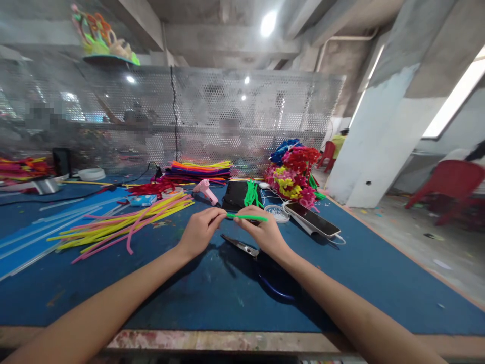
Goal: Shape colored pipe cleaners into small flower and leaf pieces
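A short green pipe cleaner (252, 218) is stretched level between my two hands, above the middle of the table. My left hand (201, 227) pinches its left end between thumb and fingers. My right hand (264, 231) is closed around it further right, and the free end sticks out past the fingers. Below the hands, scissors (242, 246) lie on the blue mat, their dark blue handles partly under my right forearm. Just behind the hands, more green pipe cleaners (252, 193) rest on a black pad (233, 196).
Yellow and pink pipe cleaners (125, 222) spread at left, beside clear sticks (68, 217). A pink glue gun (205, 191) stands behind my left hand. On the right are a phone (312, 218), a dish of small beads (277, 213) and a heap of fuzzy flowers (293, 169). A perforated metal screen (212, 111) rises behind.
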A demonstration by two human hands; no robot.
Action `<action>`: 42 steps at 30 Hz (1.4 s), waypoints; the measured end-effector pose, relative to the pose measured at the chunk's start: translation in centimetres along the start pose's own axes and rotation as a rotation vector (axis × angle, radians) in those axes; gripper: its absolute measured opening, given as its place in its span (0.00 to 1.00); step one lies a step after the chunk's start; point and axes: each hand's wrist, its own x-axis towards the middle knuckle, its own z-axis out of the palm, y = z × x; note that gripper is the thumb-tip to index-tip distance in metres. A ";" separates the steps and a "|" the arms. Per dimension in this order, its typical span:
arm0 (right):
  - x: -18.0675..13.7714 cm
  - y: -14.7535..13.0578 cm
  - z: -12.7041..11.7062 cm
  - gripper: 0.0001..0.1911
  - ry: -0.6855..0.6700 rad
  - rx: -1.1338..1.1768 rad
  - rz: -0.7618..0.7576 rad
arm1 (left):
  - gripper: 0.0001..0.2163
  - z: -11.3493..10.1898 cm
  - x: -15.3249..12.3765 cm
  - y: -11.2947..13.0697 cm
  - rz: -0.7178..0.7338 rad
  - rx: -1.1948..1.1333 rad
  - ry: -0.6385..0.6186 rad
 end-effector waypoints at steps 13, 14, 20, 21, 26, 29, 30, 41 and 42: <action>0.0 0.4 0.4 0.22 0.106 0.535 0.564 | 0.11 0.3 -0.6 0.2 0.125 0.128 -0.088; 0.0 0.5 0.4 0.21 0.104 0.484 0.530 | 0.11 0.3 -0.6 0.1 0.124 0.125 -0.086; -0.1 -0.5 0.2 0.13 0.057 -0.035 0.198 | 0.10 0.0 -0.3 -0.2 0.047 0.051 0.004; -0.2 -0.6 0.2 0.10 0.037 -0.092 0.136 | 0.10 0.0 -0.3 -0.2 0.029 0.037 0.024; -0.4 -0.5 0.3 0.11 -0.018 -0.161 0.020 | 0.10 -0.2 -0.1 0.2 -0.027 -0.021 0.026; -0.3 -0.3 0.3 0.07 -0.006 -0.118 0.038 | 0.10 -0.2 0.0 0.2 -0.051 -0.051 0.025; -0.3 -0.3 0.3 0.04 0.003 -0.095 0.049 | 0.10 -0.2 0.1 0.2 -0.060 -0.059 0.029; 0.3 0.5 0.3 0.19 -0.078 0.337 0.659 | 0.10 0.4 -0.3 0.2 -0.034 -0.062 -0.025; 0.5 0.4 0.1 0.17 0.007 0.250 0.600 | 0.11 0.5 -0.3 0.1 -0.047 -0.061 -0.041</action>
